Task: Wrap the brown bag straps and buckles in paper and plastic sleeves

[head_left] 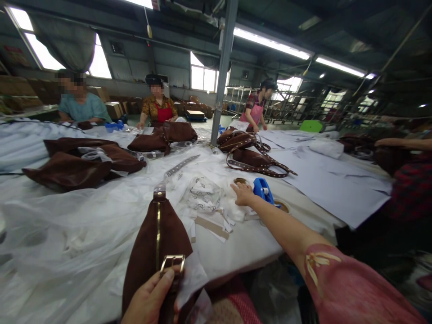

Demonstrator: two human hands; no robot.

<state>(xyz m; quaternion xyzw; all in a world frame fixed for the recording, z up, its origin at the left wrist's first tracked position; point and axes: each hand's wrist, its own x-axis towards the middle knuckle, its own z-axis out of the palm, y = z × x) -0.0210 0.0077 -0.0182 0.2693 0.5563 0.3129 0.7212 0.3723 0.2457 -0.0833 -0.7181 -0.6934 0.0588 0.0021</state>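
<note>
My left hand (151, 299) grips the near end of a brown suede bag (155, 238) at its brass buckle (173, 262). The bag lies lengthwise on the white table with a gold zipper running along its top. My right hand (242, 194) reaches forward over the table, fingers stretched out and flat. It rests on white tags and clear plastic packets (202, 193), just left of a blue tape dispenser (263, 189).
Brown bags lie at the left (81, 164), the back centre (162, 137) and, with studded straps, at the right (251, 155). White paper sheets (337, 180) cover the right side. Three people work at the far edge. A steel post (222, 72) rises mid-table.
</note>
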